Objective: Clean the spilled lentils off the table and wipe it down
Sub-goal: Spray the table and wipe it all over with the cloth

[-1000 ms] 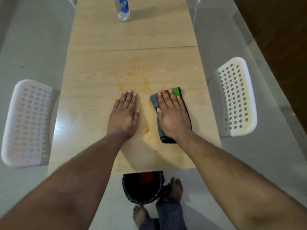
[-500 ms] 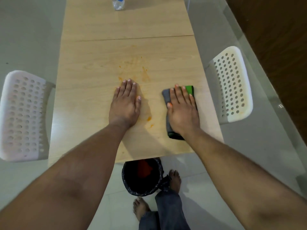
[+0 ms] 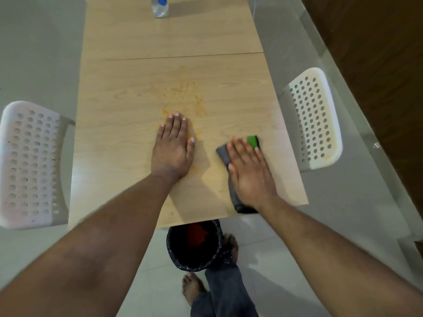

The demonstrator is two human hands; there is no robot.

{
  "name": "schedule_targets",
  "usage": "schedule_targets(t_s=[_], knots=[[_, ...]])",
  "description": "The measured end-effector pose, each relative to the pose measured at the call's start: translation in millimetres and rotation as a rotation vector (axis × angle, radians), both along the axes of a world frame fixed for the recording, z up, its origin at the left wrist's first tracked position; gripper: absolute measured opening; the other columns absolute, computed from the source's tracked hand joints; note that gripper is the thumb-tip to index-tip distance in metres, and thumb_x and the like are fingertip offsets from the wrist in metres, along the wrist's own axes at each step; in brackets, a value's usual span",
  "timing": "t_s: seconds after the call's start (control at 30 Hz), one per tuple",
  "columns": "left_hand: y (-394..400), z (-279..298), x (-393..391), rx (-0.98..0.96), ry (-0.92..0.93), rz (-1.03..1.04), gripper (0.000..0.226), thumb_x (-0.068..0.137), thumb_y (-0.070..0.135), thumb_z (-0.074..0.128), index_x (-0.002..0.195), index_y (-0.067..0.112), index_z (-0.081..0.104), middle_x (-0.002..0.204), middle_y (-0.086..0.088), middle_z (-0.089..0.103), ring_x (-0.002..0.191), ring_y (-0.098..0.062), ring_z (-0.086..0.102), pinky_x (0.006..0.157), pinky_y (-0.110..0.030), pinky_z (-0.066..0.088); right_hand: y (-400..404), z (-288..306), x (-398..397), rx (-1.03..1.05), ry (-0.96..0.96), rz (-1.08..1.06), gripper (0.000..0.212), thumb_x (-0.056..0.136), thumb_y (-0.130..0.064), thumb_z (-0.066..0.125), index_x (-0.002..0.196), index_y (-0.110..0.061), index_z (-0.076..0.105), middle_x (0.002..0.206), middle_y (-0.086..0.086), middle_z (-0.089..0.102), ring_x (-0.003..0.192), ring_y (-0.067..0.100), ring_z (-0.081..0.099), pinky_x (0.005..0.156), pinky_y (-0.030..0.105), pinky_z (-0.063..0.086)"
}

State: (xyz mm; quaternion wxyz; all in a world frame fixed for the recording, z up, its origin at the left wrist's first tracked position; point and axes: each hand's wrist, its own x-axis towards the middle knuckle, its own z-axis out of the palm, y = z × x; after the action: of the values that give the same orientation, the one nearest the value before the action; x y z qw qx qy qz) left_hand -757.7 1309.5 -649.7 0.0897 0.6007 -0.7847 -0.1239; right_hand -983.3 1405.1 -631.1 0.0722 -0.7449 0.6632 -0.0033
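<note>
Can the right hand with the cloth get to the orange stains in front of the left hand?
Probably yes. The right hand presses the cloth flat, and bare table lies between it and the stains. The left hand rests just below them, not across that path.

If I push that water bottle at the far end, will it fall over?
Probably, if pushed up high. The bottle stands upright and looks narrow, so it could tip. It is round, so once down it would likely roll along the table. How full it is can't be seen.
</note>
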Motion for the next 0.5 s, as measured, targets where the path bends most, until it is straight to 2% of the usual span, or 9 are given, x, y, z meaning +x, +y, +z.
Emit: schedule_targets(t_s=[0.1, 0.23, 0.33, 0.5], knots=[[-8, -1, 2, 0.026, 0.013, 0.003, 0.071, 0.108, 0.050, 0.014, 0.169, 0.013, 0.015, 0.177, -0.008, 0.006, 0.163, -0.022, 0.000, 0.132, -0.043, 0.004, -68, 4, 16, -0.035, -0.011, -0.108, 0.061, 0.110, -0.037, 0.025, 0.168, -0.019, 0.019, 0.177, 0.000, 0.010, 0.163, 0.022, 0.008, 0.131, 0.046, 0.016], [-48, -2, 17, 0.017, 0.012, 0.052, 0.073, 0.106, 0.049, 0.016, 0.168, 0.011, 0.014, 0.176, -0.010, 0.007, 0.163, -0.024, 0.002, 0.132, -0.043, 0.005, -132, 3, 65, -0.045, -0.026, -0.060, 0.062, 0.109, -0.038, 0.028, 0.168, -0.018, 0.020, 0.177, 0.001, 0.012, 0.163, 0.024, 0.008, 0.131, 0.047, 0.015], [-84, 0, 30, 0.027, -0.037, 0.068, 0.073, 0.105, 0.048, 0.018, 0.168, 0.011, 0.013, 0.177, -0.010, 0.007, 0.163, -0.025, 0.003, 0.132, -0.042, 0.004, -120, -1, 73, -0.043, -0.019, 0.054, 0.063, 0.109, -0.038, 0.030, 0.168, -0.017, 0.020, 0.176, 0.002, 0.012, 0.163, 0.023, 0.007, 0.130, 0.047, 0.015], [-117, 6, 34, 0.023, -0.052, 0.030, 0.073, 0.105, 0.047, 0.017, 0.169, 0.013, 0.014, 0.177, -0.008, 0.008, 0.163, -0.024, 0.004, 0.132, -0.043, 0.007, -88, 1, 29, 0.016, -0.005, 0.158, 0.064, 0.110, -0.038, 0.031, 0.169, -0.019, 0.015, 0.177, -0.002, 0.004, 0.163, 0.018, 0.000, 0.131, 0.045, 0.015]])
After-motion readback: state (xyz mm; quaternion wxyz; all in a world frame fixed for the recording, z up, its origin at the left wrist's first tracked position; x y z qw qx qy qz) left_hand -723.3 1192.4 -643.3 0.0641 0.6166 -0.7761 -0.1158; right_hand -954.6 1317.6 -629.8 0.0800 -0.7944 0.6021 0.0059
